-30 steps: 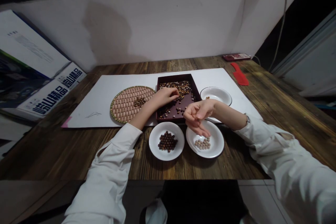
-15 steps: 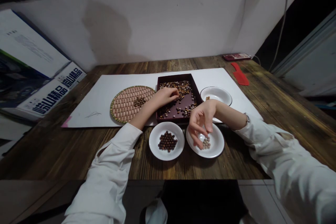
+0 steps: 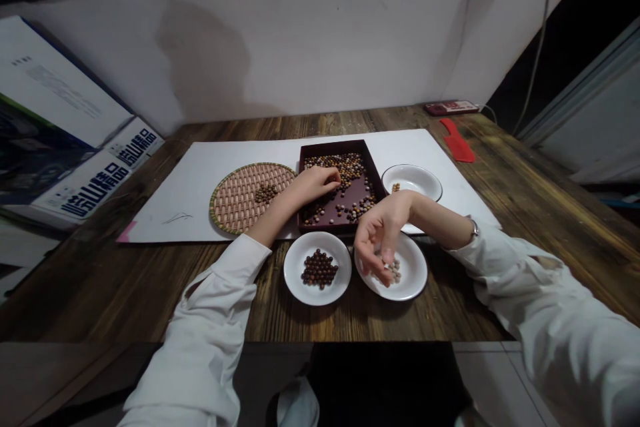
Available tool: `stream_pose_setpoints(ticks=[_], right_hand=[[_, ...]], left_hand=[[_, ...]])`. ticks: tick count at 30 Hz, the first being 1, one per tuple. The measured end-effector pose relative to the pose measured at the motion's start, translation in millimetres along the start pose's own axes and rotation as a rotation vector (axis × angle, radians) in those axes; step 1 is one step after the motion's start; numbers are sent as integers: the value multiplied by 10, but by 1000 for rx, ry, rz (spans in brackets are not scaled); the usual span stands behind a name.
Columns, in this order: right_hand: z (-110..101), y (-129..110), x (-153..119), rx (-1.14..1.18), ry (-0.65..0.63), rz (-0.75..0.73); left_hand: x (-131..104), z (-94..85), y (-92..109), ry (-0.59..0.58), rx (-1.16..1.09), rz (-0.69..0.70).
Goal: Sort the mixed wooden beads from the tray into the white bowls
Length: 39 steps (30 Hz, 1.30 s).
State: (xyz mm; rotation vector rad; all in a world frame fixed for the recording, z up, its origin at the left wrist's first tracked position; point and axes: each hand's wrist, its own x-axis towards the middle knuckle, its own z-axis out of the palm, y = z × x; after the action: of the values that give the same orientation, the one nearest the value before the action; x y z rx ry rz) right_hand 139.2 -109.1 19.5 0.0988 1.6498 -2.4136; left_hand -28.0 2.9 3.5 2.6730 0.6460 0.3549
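The right hand has shifted over the pale beads, loosely curled like the left hand, grips unclear.

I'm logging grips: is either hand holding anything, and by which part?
It cannot be told. The right hand is over the pale beads and the left hand over the tray, but their fingers hide whether a bead is pinched.
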Motion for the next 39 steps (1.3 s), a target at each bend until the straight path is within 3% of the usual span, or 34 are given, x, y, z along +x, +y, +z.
stream_pose_setpoints(ticks=[12,20,39], right_hand=[[38,-8,40,11,106,48],[-14,105,32,37,120,-29],[7,56,34,67,101,-62]], left_hand=[[-7,-15,22,-14,18,-6],[-5,-19,27,-19,24,-13],[-6,-12,12,-20,36,-3]])
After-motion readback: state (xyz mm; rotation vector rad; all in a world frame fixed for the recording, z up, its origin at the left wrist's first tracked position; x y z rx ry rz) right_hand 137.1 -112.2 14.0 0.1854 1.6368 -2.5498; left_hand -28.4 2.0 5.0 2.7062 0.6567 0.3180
